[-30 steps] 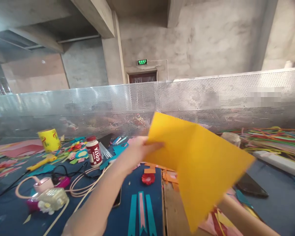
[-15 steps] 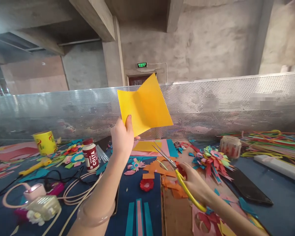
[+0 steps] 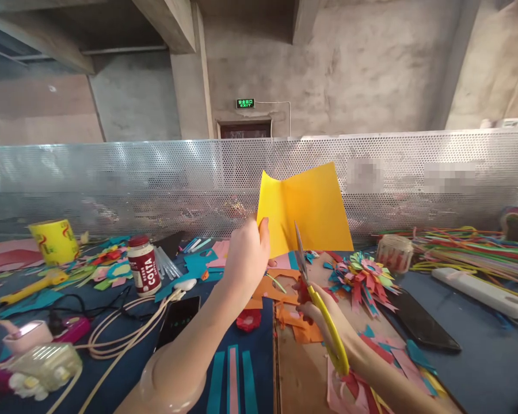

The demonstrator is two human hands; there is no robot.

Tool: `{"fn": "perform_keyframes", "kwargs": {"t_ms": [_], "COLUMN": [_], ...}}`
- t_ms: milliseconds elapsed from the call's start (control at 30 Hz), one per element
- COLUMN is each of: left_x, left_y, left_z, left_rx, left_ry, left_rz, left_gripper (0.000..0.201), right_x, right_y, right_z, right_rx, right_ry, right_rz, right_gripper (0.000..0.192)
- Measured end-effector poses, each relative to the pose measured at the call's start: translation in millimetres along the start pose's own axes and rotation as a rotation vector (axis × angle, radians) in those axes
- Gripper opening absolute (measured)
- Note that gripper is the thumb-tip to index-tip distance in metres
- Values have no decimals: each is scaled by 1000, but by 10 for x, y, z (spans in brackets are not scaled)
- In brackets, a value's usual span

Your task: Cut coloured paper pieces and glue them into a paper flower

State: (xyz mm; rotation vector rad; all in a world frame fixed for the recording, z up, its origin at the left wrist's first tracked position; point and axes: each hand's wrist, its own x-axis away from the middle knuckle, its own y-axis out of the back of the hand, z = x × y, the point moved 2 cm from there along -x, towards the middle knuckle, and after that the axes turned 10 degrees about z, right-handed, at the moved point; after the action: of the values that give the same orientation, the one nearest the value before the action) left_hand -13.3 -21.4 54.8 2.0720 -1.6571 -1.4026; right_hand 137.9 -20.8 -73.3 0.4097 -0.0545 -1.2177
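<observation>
A creased yellow sheet of paper [image 3: 313, 207] is raised above the table, pinched at its left edge by my left hand [image 3: 248, 253]. My right hand [image 3: 323, 310] grips a pair of scissors [image 3: 327, 322] by the yellow handles. The metal blades point upward and overlap the lower edge of the paper in view; I cannot tell whether they touch it. Below, teal and pink paper strips [image 3: 233, 376] lie side by side on the blue tabletop. Orange paper scraps [image 3: 300, 328] and a red paper flower [image 3: 248, 319] lie near my wrists.
A colourful paper flower [image 3: 366, 279] and a black phone [image 3: 425, 322] lie at right, beside a white power strip [image 3: 483, 292]. On the left stand a COSTA bottle [image 3: 143, 267] and a yellow tape roll [image 3: 54, 241], with coiled cables [image 3: 112, 328]. A perforated metal screen [image 3: 176, 184] runs behind.
My left hand has moved the yellow paper right and down. My right hand has turned the scissors more upright, bringing the blades to the paper's lower edge. The camera view has shifted slightly.
</observation>
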Motion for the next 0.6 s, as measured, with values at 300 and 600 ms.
{"fn": "perform_keyframes", "kwargs": {"t_ms": [300,600], "left_x": [29,46], "left_y": [-63,-80], "left_z": [-2,-4], "left_rx": [-67,19], "left_ry": [-41,-10], "left_rz": [10,36], "left_gripper": [33,35], "right_x": [20,18], "right_y": [-12,-12], "right_z": [-80,-87], "right_rx": [-7,25], "right_ry": [0,54], "right_rz": [16,-7], "right_gripper": [20,5]}}
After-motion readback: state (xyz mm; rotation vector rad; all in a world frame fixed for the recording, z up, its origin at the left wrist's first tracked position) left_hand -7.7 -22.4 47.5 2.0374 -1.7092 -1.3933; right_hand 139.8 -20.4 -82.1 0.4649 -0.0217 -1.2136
